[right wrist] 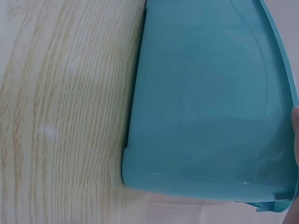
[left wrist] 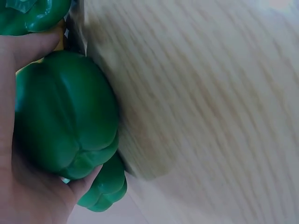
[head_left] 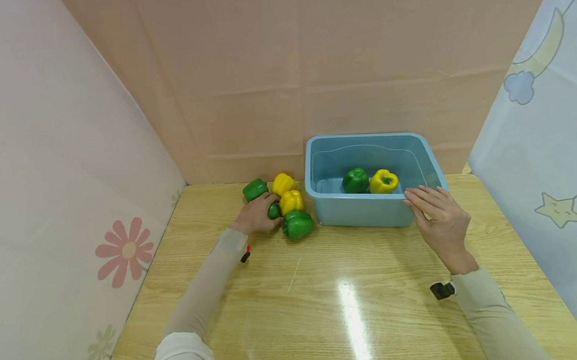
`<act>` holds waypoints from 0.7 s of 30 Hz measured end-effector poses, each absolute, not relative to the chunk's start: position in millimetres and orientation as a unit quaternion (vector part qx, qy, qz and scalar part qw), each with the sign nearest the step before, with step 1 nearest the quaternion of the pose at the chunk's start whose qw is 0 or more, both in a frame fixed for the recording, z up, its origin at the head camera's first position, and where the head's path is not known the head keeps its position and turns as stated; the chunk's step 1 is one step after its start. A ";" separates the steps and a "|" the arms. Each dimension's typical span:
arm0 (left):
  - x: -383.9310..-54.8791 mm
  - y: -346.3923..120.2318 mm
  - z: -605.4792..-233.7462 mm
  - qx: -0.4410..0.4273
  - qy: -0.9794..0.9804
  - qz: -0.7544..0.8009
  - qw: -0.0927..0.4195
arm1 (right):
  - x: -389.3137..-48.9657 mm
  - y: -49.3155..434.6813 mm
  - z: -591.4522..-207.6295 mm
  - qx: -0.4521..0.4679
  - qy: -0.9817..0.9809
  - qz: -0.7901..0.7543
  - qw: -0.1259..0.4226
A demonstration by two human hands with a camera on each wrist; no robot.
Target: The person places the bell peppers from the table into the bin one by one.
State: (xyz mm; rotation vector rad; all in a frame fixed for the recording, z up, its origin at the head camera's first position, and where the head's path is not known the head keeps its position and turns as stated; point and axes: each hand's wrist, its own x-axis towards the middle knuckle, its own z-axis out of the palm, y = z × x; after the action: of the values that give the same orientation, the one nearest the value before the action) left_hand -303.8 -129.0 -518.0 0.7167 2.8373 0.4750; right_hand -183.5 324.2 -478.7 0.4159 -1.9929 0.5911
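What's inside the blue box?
Inside the blue box there's a green pepper and a yellow pepper. The front wall hides their bottoms, so I can't see what's under them or low down behind that wall.

In the left hand point(head_left: 256, 215), grips a glossy, lobed green bell pepper point(left wrist: 65, 114) beside green and yellow peppers point(head_left: 291, 202); with the right hand point(head_left: 440, 220), touches an upright, rectangular blue plastic bin point(head_left: 362, 212).

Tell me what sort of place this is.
Probably a staged indoor work booth: a wood-grain table, a creased brown backdrop behind it, and a flower-printed sheet along its left side.
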 end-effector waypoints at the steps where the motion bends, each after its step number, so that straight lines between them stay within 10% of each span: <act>1: -303.9 -128.6 -518.8 0.240 0.954 0.157 0.086 | -183.6 324.2 -478.8 0.172 -0.819 0.244 0.490; 21: -302.8 -125.9 -525.4 0.237 0.954 0.177 0.044 | -184.6 323.7 -479.1 0.176 -0.817 0.247 0.490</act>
State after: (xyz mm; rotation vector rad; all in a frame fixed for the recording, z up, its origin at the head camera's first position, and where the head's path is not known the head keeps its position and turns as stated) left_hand -302.8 -125.9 -525.4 0.7236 2.9165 0.5396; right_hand -184.6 323.7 -479.1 0.4278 -1.9855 0.5994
